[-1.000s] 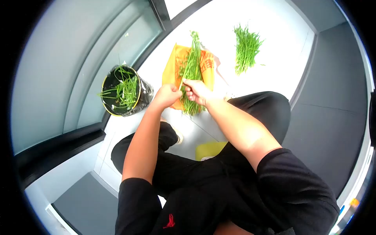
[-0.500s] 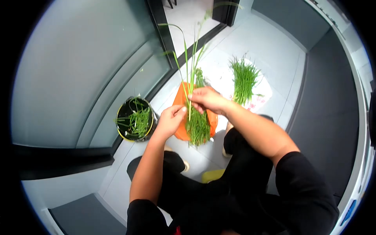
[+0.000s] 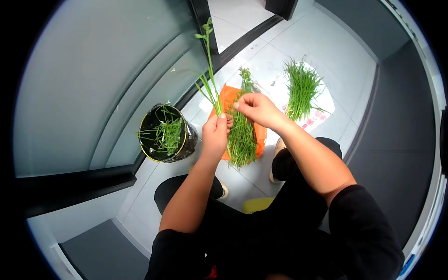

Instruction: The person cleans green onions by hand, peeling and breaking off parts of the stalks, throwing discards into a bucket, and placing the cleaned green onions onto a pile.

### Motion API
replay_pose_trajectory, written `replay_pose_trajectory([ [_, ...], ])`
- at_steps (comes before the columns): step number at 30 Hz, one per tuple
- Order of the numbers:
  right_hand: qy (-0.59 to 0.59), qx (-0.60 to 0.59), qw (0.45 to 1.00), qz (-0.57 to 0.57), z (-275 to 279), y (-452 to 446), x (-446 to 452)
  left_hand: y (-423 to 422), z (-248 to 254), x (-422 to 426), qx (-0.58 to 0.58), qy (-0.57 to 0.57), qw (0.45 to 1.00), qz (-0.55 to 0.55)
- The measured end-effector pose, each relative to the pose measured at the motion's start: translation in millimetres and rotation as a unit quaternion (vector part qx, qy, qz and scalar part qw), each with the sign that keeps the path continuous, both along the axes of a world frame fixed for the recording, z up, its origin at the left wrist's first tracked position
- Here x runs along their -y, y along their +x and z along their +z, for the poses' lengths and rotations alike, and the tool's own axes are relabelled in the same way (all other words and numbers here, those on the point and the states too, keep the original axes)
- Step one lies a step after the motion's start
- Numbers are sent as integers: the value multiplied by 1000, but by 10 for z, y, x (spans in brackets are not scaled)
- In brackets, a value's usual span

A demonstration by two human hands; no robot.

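My left hand (image 3: 216, 133) is closed around a few long green stalks (image 3: 213, 88), which point up and slightly left with small buds at the tip. My right hand (image 3: 255, 109) is just to the right, thumb and forefinger pinched together; whatever is between them is too small to name. Beneath both hands, a large bunch of green stalks (image 3: 243, 140) lies on an orange bag (image 3: 261, 135) on the floor. Farther right, a second green bunch (image 3: 301, 91) rests on a white bag with red print (image 3: 322, 112).
A black-lined bin with a yellow rim (image 3: 189, 140) stands left of my left hand, holding green scraps. Behind it is a frosted glass panel (image 3: 102, 93). A yellow-green object (image 3: 257, 205) shows between my legs. A dark grey panel (image 3: 396, 126) runs along the right.
The stalks, held by my right hand half a second ago, are now in my left hand. My right hand has come away from them to the right. The camera view has also shifted.
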State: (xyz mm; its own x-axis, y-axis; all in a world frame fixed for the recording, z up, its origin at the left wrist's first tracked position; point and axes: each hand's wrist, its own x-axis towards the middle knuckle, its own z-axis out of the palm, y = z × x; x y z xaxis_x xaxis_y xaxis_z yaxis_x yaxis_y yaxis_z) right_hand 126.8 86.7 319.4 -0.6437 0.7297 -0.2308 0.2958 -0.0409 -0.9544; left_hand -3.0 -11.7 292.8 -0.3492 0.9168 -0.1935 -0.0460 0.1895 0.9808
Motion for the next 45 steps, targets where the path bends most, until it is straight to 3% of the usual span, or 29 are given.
replay_pose_trajectory([
  [4,-94,-103,990,-11,19,-59,84,61,-110,20,-2,21,998,-52],
  [6,-103,-84,991,-22,5,-53,115,89,-166,43,-115,57,989,-76],
  [7,-110,-66,991,-27,-4,-51,123,117,-154,61,-114,54,989,-79],
  [10,-104,-68,992,-37,-58,-29,75,153,-39,63,-53,64,995,-59],
  [12,-75,-64,993,-64,-51,-13,79,146,17,57,81,-9,996,20],
  [13,-79,-63,993,-64,-35,-8,91,140,28,51,82,-13,996,20],
  [15,-100,-108,983,-112,-22,-11,125,98,21,41,224,22,970,93],
  [16,-101,-113,979,-135,-20,-18,123,44,5,44,267,73,958,74],
  [25,-184,-175,926,-280,-61,20,80,-114,17,22,282,146,933,171],
  [32,-132,-232,888,-375,7,262,-254,-415,105,29,319,157,894,272],
  [37,-66,-242,902,-351,45,187,-274,-456,247,105,330,180,893,249],
  [39,-4,-193,937,-293,-19,-17,-208,-452,350,136,328,197,885,266],
  [41,51,-131,970,-198,-196,-322,-71,-464,449,198,260,271,908,188],
  [44,64,-116,988,-85,-350,-1015,294,-442,625,250,243,303,900,196],
  [45,131,-73,987,-49,-309,-1217,424,-449,636,266,239,312,900,189],
])
